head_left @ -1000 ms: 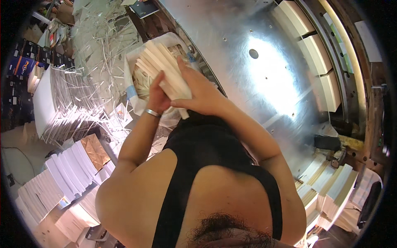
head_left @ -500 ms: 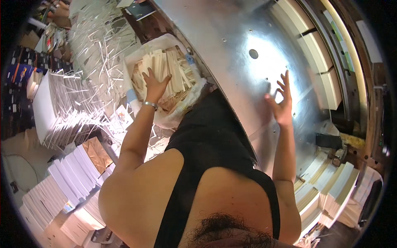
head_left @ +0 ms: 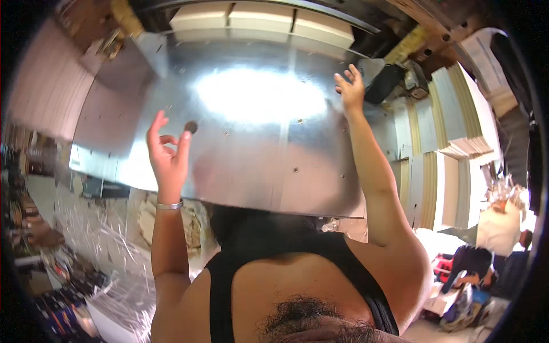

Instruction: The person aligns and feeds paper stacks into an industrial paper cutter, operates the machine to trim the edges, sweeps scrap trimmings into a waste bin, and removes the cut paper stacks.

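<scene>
A person in a black top (head_left: 220, 286), seen from above, stood against the near edge of a shiny metal table (head_left: 246, 166), with both hands raised over it. The table filled the upper middle of the view, directly in front of the body.

The left hand (head_left: 167, 151) was above the table's left part, its fingers parted and loosely bent, the thumb well away from the index finger. The thumb tip lay just beside a dark round hole (head_left: 191, 127) in the metal. A silvery bracelet (head_left: 170, 205) circled the wrist.

The right hand (head_left: 351, 91) was near the right edge, fingers apart and slightly curled, close to a dark object (head_left: 386, 83). Whether either hand touched the metal could not be told.

Between the 2 hands lay a broad, glaring stretch of metal, giving wide room sideways. Along the far edge, 3 cream blocks (head_left: 262, 18) bounded the reach forward. Beyond the right edge, tall paper stacks (head_left: 457, 108) crowded close. Below the near edge, beside the left forearm, were cream paper strips (head_left: 195, 231), partly hidden.
</scene>
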A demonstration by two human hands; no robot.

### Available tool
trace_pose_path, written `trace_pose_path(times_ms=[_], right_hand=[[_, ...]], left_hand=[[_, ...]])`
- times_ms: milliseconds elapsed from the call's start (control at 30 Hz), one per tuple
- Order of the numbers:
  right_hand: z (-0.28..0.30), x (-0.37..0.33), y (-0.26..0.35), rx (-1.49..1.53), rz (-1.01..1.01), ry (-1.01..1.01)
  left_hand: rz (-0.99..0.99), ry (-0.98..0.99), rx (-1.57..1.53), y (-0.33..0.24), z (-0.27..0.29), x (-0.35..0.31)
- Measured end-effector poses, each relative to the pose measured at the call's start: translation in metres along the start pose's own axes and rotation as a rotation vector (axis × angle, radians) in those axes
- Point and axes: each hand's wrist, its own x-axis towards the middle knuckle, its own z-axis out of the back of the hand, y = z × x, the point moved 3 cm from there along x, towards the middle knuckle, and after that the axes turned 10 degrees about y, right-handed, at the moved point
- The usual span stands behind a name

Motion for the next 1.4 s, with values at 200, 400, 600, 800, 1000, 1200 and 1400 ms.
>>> trace_pose_path(times_ms=[200,400,600,800,1000,1200,1400], right_hand=[[-0.006,0.036,-0.001,-0.337,0.036,-0.121],[-0.001,0.08,-0.01,-0.48,0.127,-0.277],[-0.008,0.116,-0.006,-0.12,-0.182,-0.24],[0.011,0.135,-0.012,0.045,-0.351,-0.116],[0.006,0.147,-0.011,-0.022,-0.305,-0.106],[0.002,0.145,-0.016,0.001,-0.276,-0.048],[0.004,0.104,-0.012,0.092,-0.23,-0.051]], left_hand=[[0.135,0.615,-0.263,-0.059,-0.165,0.108],[0.429,0.804,-0.339,-0.032,-0.318,0.215],[0.756,0.84,-0.58,0.052,-0.379,0.293],[0.721,0.882,-0.653,0.035,-0.406,0.294],[0.778,0.76,-0.7,0.031,-0.411,0.3],[0.877,0.833,-0.762,0.039,-0.407,0.294],[1.0,0.873,-0.872,0.034,-0.384,0.269]])
